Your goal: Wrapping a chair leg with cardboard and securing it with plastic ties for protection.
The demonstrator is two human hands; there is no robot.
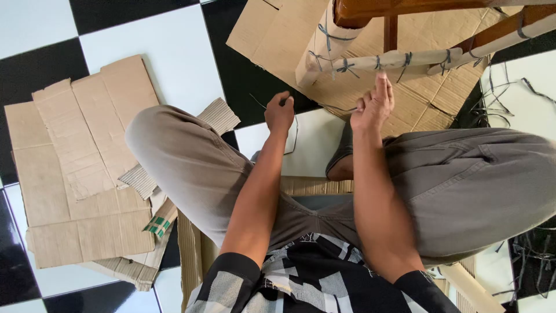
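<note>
— Where are your hands right now?

— Your left hand (280,112) sits at centre frame, fist closed around a thin dark strap (294,134) that loops down over the white floor tile (174,58). Your right hand (373,105) is just right of it, fingers (381,84) reaching up toward the cardboard-wrapped chair rung (399,59); they are blurred, so you cannot tell whether they grip anything.

— And the rung?

— It runs across the upper right of the frame, bound with dark ties, under the wooden chair frame (405,7), above a flat cardboard sheet (272,35). More flattened cardboard (75,168) lies at the left, beside your bent knee (174,150).
</note>
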